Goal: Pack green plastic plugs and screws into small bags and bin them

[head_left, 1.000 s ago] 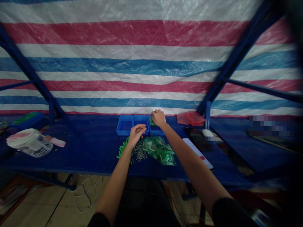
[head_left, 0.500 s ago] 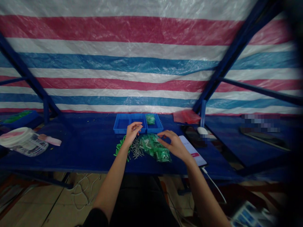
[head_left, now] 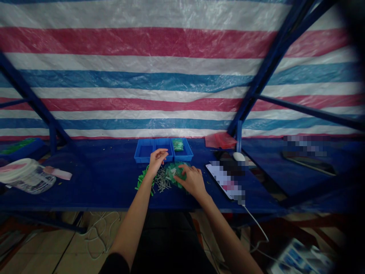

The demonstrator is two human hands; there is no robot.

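Note:
My left hand (head_left: pixel 156 160) hangs above the pile of screws (head_left: pixel 163 182), in front of the blue divided tray (head_left: pixel 142 151). Its fingers are curled in towards the thumb, and anything between them is too small to make out. Green plastic wall plugs (head_left: pixel 142 177) lie in a heap to the left of the screws, partly behind my left forearm. My right hand (head_left: pixel 192 179) is over the clear bags of green pieces (head_left: pixel 173 170), thumb and fingers apart. It covers much of these bags. One similar bag (head_left: pixel 178 144) lies in the tray's right compartment.
A phone (head_left: pixel 224 180) with a white cable lies right of my right hand. Behind it are red plastic sheets (head_left: pixel 221 140) and a white mouse (head_left: pixel 238 156). At the left stand a white bucket (head_left: pixel 31 176) and another blue tray (head_left: pixel 24 148). Blue frame posts rise on both sides.
My right hand has moved left and in over the clear bags, away from the phone. My left hand stays above the screws, its fingers drawn closer together. The camera view has shifted slightly.

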